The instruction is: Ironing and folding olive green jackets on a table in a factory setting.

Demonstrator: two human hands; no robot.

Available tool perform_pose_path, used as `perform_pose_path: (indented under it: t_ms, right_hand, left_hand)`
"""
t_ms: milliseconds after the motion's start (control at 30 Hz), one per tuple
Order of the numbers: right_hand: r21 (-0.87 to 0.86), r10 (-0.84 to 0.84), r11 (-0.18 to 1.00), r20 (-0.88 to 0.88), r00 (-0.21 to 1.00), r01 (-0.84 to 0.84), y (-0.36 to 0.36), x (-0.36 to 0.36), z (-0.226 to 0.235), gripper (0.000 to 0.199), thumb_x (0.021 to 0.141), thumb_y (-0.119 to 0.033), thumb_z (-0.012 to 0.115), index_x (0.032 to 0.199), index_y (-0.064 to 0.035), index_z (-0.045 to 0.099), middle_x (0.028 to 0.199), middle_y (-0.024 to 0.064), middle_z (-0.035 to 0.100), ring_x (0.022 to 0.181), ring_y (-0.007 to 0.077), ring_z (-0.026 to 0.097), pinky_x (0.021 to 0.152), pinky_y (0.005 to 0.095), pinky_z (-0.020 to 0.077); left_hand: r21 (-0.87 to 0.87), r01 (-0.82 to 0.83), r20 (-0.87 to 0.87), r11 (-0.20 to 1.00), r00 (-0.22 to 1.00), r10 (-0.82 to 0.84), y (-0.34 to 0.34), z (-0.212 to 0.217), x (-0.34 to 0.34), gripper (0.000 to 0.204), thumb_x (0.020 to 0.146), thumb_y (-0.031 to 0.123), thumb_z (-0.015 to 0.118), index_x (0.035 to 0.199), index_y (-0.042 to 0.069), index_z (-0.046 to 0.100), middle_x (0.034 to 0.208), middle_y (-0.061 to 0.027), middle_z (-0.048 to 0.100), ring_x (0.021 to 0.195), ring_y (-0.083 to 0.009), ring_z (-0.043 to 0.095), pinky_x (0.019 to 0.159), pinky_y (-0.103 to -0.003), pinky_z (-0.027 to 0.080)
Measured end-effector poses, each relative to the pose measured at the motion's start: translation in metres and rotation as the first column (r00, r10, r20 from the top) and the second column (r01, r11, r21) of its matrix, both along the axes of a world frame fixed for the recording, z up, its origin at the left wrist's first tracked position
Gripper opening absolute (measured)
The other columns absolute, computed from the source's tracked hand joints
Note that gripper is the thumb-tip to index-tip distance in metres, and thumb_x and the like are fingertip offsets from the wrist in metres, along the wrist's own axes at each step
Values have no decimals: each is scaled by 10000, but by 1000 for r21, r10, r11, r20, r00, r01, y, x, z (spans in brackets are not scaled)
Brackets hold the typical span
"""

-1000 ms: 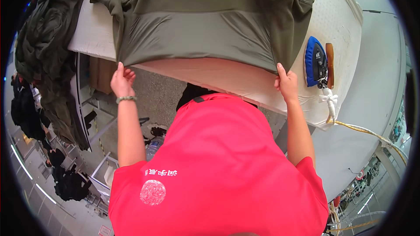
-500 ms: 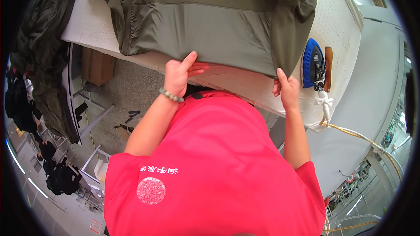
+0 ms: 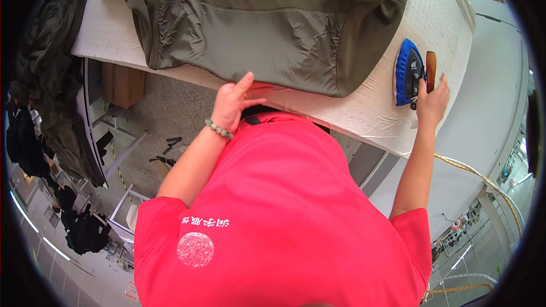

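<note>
A dark olive-green garment (image 3: 250, 40) lies on the white padded ironing table (image 3: 369, 108), with its hem toward me. Creases show at both sides of its smoother lower panel. At the hem's near edge is my left hand (image 3: 230, 102), its thumb raised and its fingers stretched apart. An iron (image 3: 410, 74) with a blue cover round its base and a brown handle (image 3: 430, 68) rests on the table at the right. My right hand (image 3: 433, 102) is at the near end of that handle, thumb and fingers spread to either side and not closed round it.
Dark garments (image 3: 54, 79) hang at the left. A cardboard box (image 3: 122, 85) stands under the table on the speckled floor (image 3: 159, 113). From the iron's side, a white and yellow hose (image 3: 478, 179) runs down to the right past a grey surface (image 3: 472, 119).
My right hand has let go of the hem and moved right to the iron's handle. The garment's right part has slackened and wrinkled. My left hand stays near the hem.
</note>
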State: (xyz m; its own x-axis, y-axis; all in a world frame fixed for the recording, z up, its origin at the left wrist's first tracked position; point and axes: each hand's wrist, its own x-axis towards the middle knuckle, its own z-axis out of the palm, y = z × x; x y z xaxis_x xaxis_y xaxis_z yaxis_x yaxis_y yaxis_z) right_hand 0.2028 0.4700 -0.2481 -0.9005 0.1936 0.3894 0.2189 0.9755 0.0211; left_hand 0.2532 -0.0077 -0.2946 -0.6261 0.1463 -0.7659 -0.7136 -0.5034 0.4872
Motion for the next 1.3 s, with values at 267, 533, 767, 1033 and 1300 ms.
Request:
perform_pose_path:
  t_ms: [267,533,767,1033,1300]
  right_hand:
    - [-291,-264,807,601,755,514,14,-36,16,363,902,-331,747,1000,9,670,709,59,613,672,202,638,679,343,518]
    - [-773,367,623,424,828,120,-140,-41,114,341,926,-292,759,1062,10,681,744,22,653,670,67,573,591,251,461]
    - [-652,643,707,432,633,-274,-205,-69,127,334,916,-287,777,1133,-45,702,718,34,643,676,86,572,613,273,480]
    - [-439,147,882,603,784,173,-82,-99,76,447,890,-401,759,1030,21,707,761,56,658,712,138,581,689,343,475]
    - [-425,-96,768,664,742,479,37,-20,0,381,903,-361,749,911,13,675,656,35,588,573,139,517,551,361,416]
  left_hand:
    - [160,21,128,987,991,-42,81,-1,-19,315,998,218,675,1148,-57,646,1128,-81,662,999,-167,651,850,-381,628]
    - [434,-110,-63,894,986,152,74,5,-11,233,1036,133,583,1170,-49,640,1135,-73,672,1001,-199,659,977,-434,576]
    - [552,-51,-135,832,980,150,58,32,-10,277,1053,100,474,1188,-57,659,1200,-107,684,1104,-279,664,1061,-516,507]
    - [591,32,-261,806,953,153,42,28,-4,264,1049,92,496,1179,-55,671,1212,-113,682,1128,-278,659,1030,-478,533]
    - [278,113,-63,954,993,-99,8,30,-10,347,1019,266,614,1229,-9,641,1169,-119,688,1097,-236,671,987,-468,547]
